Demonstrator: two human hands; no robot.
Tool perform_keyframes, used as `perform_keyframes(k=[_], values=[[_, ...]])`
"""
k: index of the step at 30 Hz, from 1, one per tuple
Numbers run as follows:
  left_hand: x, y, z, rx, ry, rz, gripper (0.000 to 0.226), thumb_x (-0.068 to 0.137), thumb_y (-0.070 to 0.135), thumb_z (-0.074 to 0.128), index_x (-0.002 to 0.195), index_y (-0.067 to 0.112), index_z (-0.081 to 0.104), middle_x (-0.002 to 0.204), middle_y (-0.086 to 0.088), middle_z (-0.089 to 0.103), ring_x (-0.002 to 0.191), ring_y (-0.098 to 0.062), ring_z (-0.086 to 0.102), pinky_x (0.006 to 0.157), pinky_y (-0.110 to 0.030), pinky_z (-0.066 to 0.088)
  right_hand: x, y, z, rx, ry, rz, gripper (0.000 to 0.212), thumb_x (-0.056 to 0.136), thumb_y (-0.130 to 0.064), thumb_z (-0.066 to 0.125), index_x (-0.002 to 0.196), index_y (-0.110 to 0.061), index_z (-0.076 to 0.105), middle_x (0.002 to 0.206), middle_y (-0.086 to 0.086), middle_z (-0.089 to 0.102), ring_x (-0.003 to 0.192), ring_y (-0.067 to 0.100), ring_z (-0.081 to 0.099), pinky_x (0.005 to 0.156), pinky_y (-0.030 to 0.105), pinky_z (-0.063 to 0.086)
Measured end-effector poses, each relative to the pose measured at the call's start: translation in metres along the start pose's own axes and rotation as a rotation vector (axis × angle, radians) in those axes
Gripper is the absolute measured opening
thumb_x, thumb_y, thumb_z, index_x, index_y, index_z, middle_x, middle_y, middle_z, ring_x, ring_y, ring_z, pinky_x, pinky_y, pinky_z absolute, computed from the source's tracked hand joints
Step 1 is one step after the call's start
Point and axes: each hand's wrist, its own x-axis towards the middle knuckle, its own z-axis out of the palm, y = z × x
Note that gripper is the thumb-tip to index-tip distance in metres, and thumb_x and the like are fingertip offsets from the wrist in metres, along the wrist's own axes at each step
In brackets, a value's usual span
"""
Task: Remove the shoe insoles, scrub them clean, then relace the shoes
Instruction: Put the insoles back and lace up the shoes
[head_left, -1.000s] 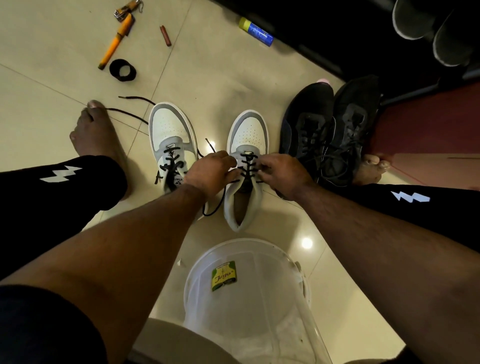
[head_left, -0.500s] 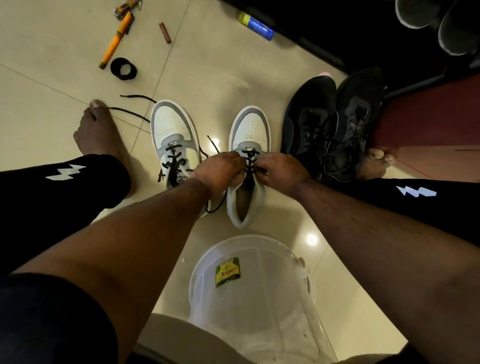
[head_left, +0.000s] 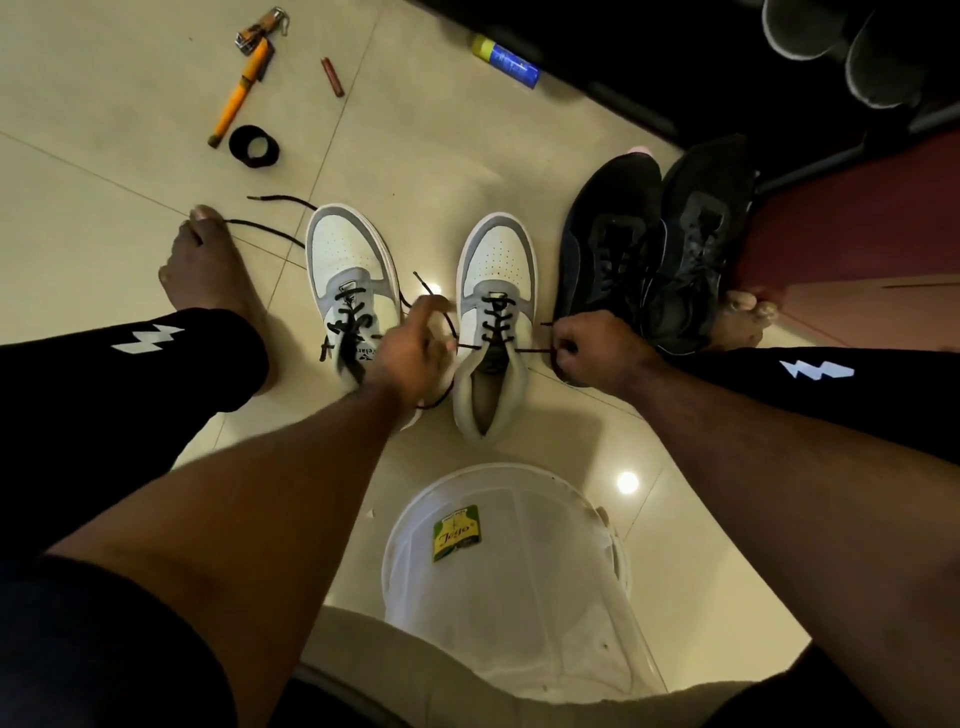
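Pale floor tiles (head_left: 441, 130) steady the white sneaker (head_left: 496, 291); my left hand (head_left: 415, 348) and right hand (head_left: 592, 348) each pinch its black lace (head_left: 532, 352), best drawn evenly sideways.

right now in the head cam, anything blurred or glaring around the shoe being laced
Head view: the left hand is motion-smeared, while the right hand and black lace stay sharp; a lamp glare spot shines on the tile beside the bucket; wide-angle bending at the edges.
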Motion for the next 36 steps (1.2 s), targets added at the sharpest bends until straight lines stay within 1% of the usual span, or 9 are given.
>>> perform_keyframes(k=[4,7,12,15,19,21,23,27,36], values=[[0.004,0.011,-0.024,-0.025,0.013,-0.062,0.024,0.094,0.015,0.064,0.115,0.022,0.055,0.085,-0.01,0.06,0.074,-0.017,0.054,0.065,-0.027,0.048,-0.007,-0.001,-0.012,-0.035,-0.002,0.111,0.007,0.086,-0.014,0.059,0.08,-0.016,0.061,0.084,0.006,0.063,0.079,0.025,0.061,0.071,0.04,0.055],[0.008,0.017,-0.027,-0.013,-0.011,-0.135,0.024,0.093,0.015,0.066,0.114,0.023,0.056,0.096,-0.013,0.063,0.08,-0.021,0.057,0.065,-0.027,0.048,-0.012,-0.009,-0.021,-0.067,0.03,0.142,0.007,0.09,-0.015,0.056,0.084,-0.018,0.06,0.088,0.006,0.063,0.084,0.027,0.062,0.07,0.033,0.051],[0.006,0.023,-0.012,0.455,-0.117,-0.03,0.058,0.093,0.038,0.064,0.143,0.019,0.043,0.138,-0.014,0.052,0.122,-0.033,0.053,0.097,-0.04,0.047,-0.039,-0.031,-0.02,-0.32,0.19,0.106,0.027,0.091,-0.033,0.059,0.114,-0.018,0.06,0.113,0.004,0.056,0.112,0.026,0.049,0.091,0.039,0.038],[0.006,0.033,0.007,0.373,-0.193,-0.006,0.067,0.091,0.035,0.066,0.15,0.022,0.037,0.145,-0.011,0.049,0.129,-0.03,0.05,0.103,-0.04,0.046,-0.043,-0.062,0.026,0.212,0.093,0.261,0.01,0.091,-0.018,0.059,0.096,-0.016,0.067,0.096,0.005,0.065,0.095,0.025,0.061,0.076,0.03,0.045],[0.022,0.041,0.014,0.372,-0.237,0.038,0.072,0.085,0.022,0.068,0.149,0.029,0.038,0.146,-0.009,0.045,0.13,-0.032,0.048,0.104,-0.042,0.045,-0.025,-0.095,0.083,1.377,0.078,0.881,0.015,0.095,-0.005,0.051,0.102,-0.01,0.064,0.087,0.015,0.067,0.065,0.025,0.063,0.068,0.037,0.059],[0.03,0.041,0.01,0.411,-0.272,0.098,0.07,0.084,0.02,0.068,0.148,0.035,0.042,0.144,-0.008,0.044,0.131,-0.031,0.047,0.104,-0.038,0.044,-0.012,-0.105,0.092,1.85,0.121,0.958,0.014,0.098,-0.007,0.049,0.107,-0.009,0.06,0.078,0.011,0.061,0.043,0.016,0.059,0.045,0.021,0.05],[0.037,0.035,0.007,0.399,-0.275,0.131,0.064,0.085,0.018,0.07,0.143,0.035,0.049,0.144,-0.005,0.044,0.13,-0.024,0.047,0.096,-0.024,0.039,0.002,-0.108,0.096,2.165,0.133,0.983,0.013,0.099,-0.008,0.05,0.108,-0.014,0.057,0.077,0.007,0.057,0.034,0.012,0.057,0.036,0.015,0.043],[0.042,0.028,0.003,0.377,-0.305,0.142,0.052,0.09,0.021,0.07,0.139,0.029,0.056,0.146,-0.006,0.04,0.13,-0.019,0.045,0.091,-0.014,0.028,0.022,-0.109,0.101,2.37,0.138,0.954,0.02,0.102,-0.022,0.046,0.086,-0.02,0.056,0.052,-0.005,0.054,0.028,0.002,0.043,0.027,0.012,0.029],[0.045,0.028,0.004,0.37,-0.346,0.144,0.053,0.091,0.011,0.066,0.142,0.023,0.054,0.147,-0.005,0.047,0.134,-0.02,0.044,0.091,-0.012,0.027,0.003,-0.106,0.098,2.389,0.211,0.872,0.019,0.1,-0.019,0.05,0.085,-0.019,0.061,0.05,-0.009,0.056,0.033,0.0,0.04,0.03,0.01,0.025]])
